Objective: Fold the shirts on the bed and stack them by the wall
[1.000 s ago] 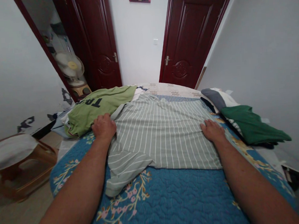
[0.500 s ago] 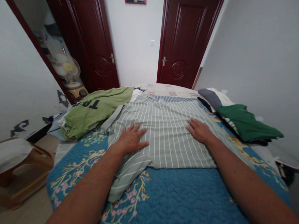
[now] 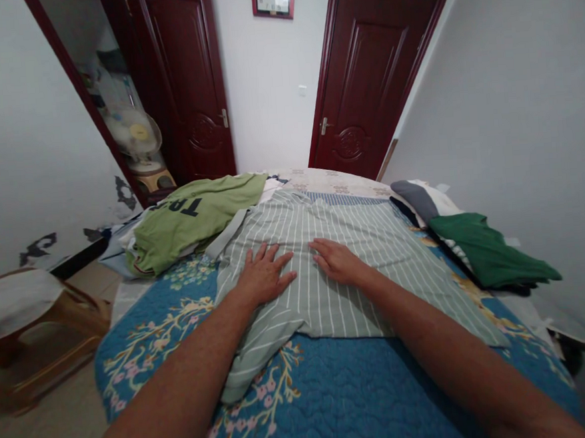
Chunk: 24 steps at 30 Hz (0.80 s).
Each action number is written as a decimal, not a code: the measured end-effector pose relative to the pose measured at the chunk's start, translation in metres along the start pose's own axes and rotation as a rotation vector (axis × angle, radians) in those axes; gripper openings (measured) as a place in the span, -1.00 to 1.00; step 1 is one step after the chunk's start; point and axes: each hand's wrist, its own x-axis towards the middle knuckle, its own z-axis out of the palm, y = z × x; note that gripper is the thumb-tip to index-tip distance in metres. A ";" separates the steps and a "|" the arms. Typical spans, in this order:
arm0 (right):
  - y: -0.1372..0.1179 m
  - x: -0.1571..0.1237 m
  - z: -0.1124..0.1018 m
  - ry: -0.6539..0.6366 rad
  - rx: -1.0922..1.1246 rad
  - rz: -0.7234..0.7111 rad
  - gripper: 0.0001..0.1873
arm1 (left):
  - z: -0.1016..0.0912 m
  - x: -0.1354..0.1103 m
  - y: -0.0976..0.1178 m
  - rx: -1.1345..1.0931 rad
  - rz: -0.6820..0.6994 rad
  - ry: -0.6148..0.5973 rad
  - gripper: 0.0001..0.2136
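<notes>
A grey-green shirt with white stripes (image 3: 374, 233) lies spread on the blue floral quilt (image 3: 344, 389). One sleeve reaches toward me at the lower left, and a plain grey band shows along the upper left edge. My left hand (image 3: 265, 273) rests flat on the left part of the shirt, fingers spread. Close beside it, near the middle of the cloth, my right hand (image 3: 336, 259) lies palm down with its fingers stretched to the left. Neither hand grips the fabric.
To the left lies a green T-shirt with dark letters (image 3: 197, 215) over other clothes. A pile with a dark green garment (image 3: 489, 248) sits at the right edge near the wall. A stool (image 3: 33, 310) stands left of the bed; a fan (image 3: 136, 133) is behind the doorway.
My right hand has slid left across the shirt, closer to my left hand. My left hand stays at about the same spot on the cloth. The view has shifted slightly.
</notes>
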 end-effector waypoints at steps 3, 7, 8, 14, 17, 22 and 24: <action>0.002 0.038 0.010 -0.058 -0.058 0.120 -0.41 | -0.001 -0.001 0.000 -0.007 0.004 0.004 -0.38; 0.006 0.075 0.020 -0.091 -0.110 0.344 -0.19 | 0.001 -0.001 -0.001 -0.017 0.015 0.012 -0.37; 0.007 0.082 0.023 -0.088 -0.108 0.387 -0.15 | 0.001 -0.001 -0.002 -0.019 0.016 0.007 -0.37; 0.027 0.114 0.029 -0.046 -0.093 0.521 -0.09 | 0.003 -0.003 -0.004 -0.038 -0.001 -0.031 -0.32; 0.043 0.127 0.028 -0.036 -0.099 0.562 -0.09 | 0.005 -0.004 -0.004 -0.031 0.003 -0.023 -0.25; 0.055 0.137 0.030 0.013 -0.110 0.581 -0.13 | 0.008 -0.003 -0.001 -0.021 -0.076 0.044 -0.12; 0.053 0.136 0.031 0.127 -0.123 0.571 -0.17 | 0.008 0.000 0.000 -0.017 -0.153 0.068 -0.16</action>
